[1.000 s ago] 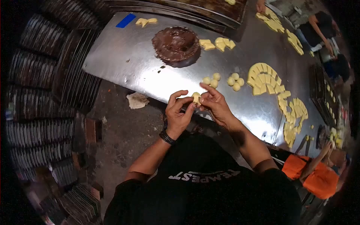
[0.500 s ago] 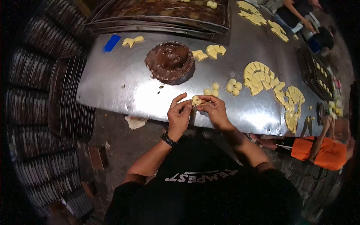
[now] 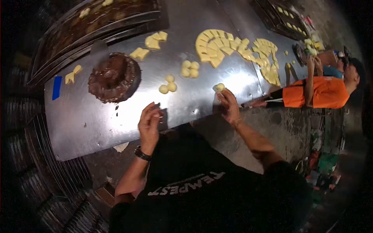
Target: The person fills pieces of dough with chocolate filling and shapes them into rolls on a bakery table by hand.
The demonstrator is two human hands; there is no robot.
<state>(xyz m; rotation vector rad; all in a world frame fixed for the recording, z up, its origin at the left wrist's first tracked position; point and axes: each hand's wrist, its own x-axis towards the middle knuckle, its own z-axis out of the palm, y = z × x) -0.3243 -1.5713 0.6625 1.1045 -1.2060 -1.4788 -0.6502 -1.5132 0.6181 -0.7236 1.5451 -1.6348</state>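
My right hand [image 3: 230, 108] reaches over the table's near edge, its bunched fingertips on a small pale dough ball [image 3: 220, 87]. My left hand [image 3: 149, 124] is half curled above the table, to the right of the chocolate. Something small and dark shows at its fingertips, too blurred to name. Between and beyond my hands sit a group of three dough balls [image 3: 168, 86] and a cluster of several dough balls [image 3: 190, 69]. A round mound of chocolate filling [image 3: 112, 77] lies on the left, a flat blade [image 3: 99, 50] standing at its far side.
Cut yellow dough pieces [image 3: 211, 46] spread across the metal table [image 3: 77, 132], with more dough pieces [image 3: 156, 40] near the dark baking trays [image 3: 97, 29]. A blue rectangle [image 3: 56, 87] lies at the left. At right, a person in orange [image 3: 316, 92] works by another tray [image 3: 281, 19].
My hands have parted: the right moved right with a dough ball, the left moved left. My view has turned rightward, and the near dough group now counts three.
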